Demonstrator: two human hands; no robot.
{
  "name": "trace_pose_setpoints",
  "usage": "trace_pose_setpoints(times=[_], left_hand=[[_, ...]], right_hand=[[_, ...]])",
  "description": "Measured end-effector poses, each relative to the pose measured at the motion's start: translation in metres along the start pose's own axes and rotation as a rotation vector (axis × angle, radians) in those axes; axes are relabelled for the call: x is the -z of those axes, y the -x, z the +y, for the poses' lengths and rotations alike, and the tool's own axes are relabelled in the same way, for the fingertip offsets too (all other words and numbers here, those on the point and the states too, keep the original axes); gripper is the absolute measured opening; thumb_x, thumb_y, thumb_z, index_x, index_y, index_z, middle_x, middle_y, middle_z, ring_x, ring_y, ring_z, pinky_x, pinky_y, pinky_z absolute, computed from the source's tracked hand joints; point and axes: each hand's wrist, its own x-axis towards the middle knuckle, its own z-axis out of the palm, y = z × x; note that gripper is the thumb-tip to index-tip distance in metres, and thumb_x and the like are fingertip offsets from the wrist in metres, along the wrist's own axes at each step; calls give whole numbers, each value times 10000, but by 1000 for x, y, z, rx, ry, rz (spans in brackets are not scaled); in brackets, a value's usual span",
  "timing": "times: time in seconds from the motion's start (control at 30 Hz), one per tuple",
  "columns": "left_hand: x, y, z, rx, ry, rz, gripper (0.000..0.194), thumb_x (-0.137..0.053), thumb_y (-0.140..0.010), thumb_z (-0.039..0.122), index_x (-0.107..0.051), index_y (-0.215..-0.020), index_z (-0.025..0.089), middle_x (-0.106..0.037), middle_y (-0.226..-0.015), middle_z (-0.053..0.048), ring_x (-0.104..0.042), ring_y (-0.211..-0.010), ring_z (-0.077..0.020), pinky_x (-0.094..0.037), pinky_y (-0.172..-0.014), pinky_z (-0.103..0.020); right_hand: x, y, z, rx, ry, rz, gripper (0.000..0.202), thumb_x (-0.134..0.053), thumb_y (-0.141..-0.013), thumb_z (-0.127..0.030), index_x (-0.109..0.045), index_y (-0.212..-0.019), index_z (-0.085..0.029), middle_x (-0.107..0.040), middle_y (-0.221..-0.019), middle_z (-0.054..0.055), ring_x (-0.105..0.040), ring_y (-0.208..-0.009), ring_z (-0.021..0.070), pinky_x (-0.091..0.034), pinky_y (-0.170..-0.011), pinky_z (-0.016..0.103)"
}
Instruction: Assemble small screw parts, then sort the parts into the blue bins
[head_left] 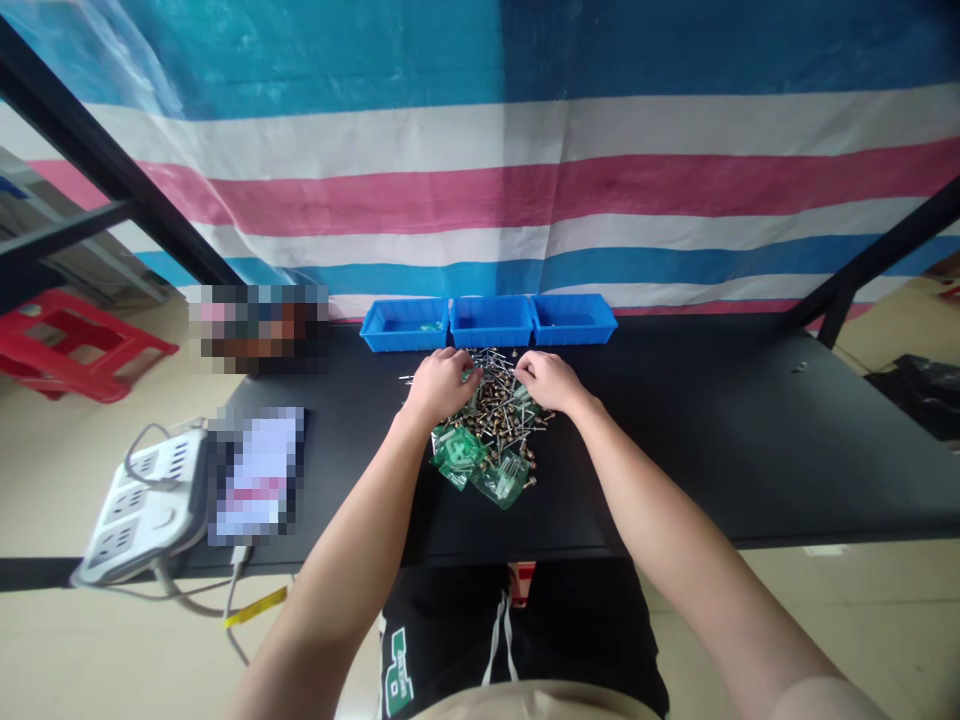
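A heap of metal screws or bolts (504, 405) with brass-coloured heads lies on the black table between my hands. My left hand (442, 384) is at the upper left of the heap with its fingers curled in; whatever they grip is hidden. Across from it, my right hand (551, 378) touches the heap's upper right edge, thumb and fingers pinched together on something too small to name. Small green-tinted plastic bags rest at the near side of the heap: one bag (458, 453) with green pieces and another bag (504, 480) with pale, rod-like pieces.
Three blue bins stand in a row behind the heap: a left bin (409, 341), a middle bin (491, 334) and a right bin (576, 332). A power strip (150, 505) and a blurred-out phone-like device (259, 470) sit at the table's left. A striped sheet (420, 205) hangs behind.
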Motion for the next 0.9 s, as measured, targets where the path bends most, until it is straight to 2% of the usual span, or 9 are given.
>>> trace_pose_setpoints(times=[0.17, 0.3, 0.4, 0.47, 0.6, 0.77, 0.83, 0.9], left_hand=[[-2, 1, -1, -63, 89, 43, 252, -550, -896, 321, -649, -1053, 150, -676, -899, -97, -616, -872, -245, -495, -793, -371], [-3, 2, 2, -222, 170, 86, 338, -543, -924, 330, -595, -1210, 157, -677, -1019, -113, -609, -958, -238, -497, -854, -374], [-2, 3, 6, -330, 206, 86, 278, -497, -957, 324, -636, -1131, 157, -680, -972, -107, -610, -931, -223, -499, -842, -361], [-1, 4, 9, -366, 227, 96, 257, -470, -972, 316, -663, -1030, 156, -676, -888, -92, -614, -860, -206, -502, -805, -346], [0, 5, 11, -397, 244, 128, 237, -497, -959, 320, -657, -949, 146, -664, -820, -77, -609, -786, -191, -499, -743, -322], [-2, 4, 12, -384, 205, 120, 245, -507, -952, 322, -648, -863, 144, -667, -797, -82, -610, -766, -191, -493, -731, -320], [-3, 4, 12, -348, 186, 122, 236, -506, -953, 313, -662, -883, 150, -683, -807, -80, -619, -776, -194, -492, -754, -331], [-4, 3, 11, -296, 173, 131, 221, -510, -949, 298, -679, -933, 156, -703, -836, -82, -631, -801, -200, -491, -775, -340]], right_hand=[[0, 1, -3, 70, -100, 153, 231, -450, -952, -333, -624, -882, -197, -692, -934, 71, -615, -859, 193, -405, -743, 269], [0, 5, -13, 170, -147, 155, 296, -415, -973, -358, -610, -816, -200, -669, -883, 73, -600, -838, 188, -400, -755, 264], [-2, 7, -18, 239, -174, 131, 354, -396, -982, -394, -587, -753, -203, -635, -789, 55, -572, -762, 171, -393, -731, 260], [-4, 8, -20, 286, -223, 161, 403, -382, -984, -439, -570, -718, -202, -606, -728, 41, -546, -705, 159, -386, -696, 260], [-9, 7, -18, 366, -315, 264, 482, -383, -973, -513, -540, -645, -197, -545, -624, 18, -494, -606, 143, -354, -616, 269], [-9, 9, -21, 369, -310, 301, 511, -398, -973, -500, -530, -585, -195, -532, -575, 12, -484, -562, 131, -351, -590, 273], [-8, 11, -23, 337, -326, 327, 470, -425, -964, -485, -602, -647, -186, -582, -600, 19, -506, -565, 130, -375, -585, 266], [-6, 13, -25, 321, -378, 346, 379, -474, -944, -463, -687, -825, -172, -663, -690, 31, -535, -565, 126, -412, -579, 259]])
